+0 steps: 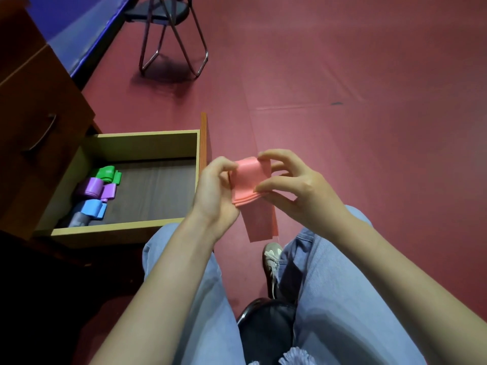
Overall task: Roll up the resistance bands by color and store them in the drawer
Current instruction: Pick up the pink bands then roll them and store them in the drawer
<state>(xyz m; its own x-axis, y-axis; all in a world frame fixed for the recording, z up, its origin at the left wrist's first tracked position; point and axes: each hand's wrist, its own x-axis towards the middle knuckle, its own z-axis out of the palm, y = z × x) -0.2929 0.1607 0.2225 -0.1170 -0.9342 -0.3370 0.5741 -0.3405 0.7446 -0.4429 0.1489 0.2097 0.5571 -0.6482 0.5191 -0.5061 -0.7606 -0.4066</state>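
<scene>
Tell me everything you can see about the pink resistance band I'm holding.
The pink band is a thin, flat, smooth strip that looks rubbery. Its upper part is rolled into several stacked layers, whose edges show below; a loose tail hangs down. It is held in the air, right of the open drawer. The left hand grips its left side; the right hand pinches its top and lower edge.

floor: dull red floor (pixel 355 61) all round you, one dark scuff (pixel 336 103) | ahead of you: black folding chair (pixel 168 14), soft shadow under it | your left: brown wood desk (pixel 34 96), curved handle (pixel 43 133) | far left: blue panel (pixel 79 25) along the floor's edge | light: dim, even
</scene>
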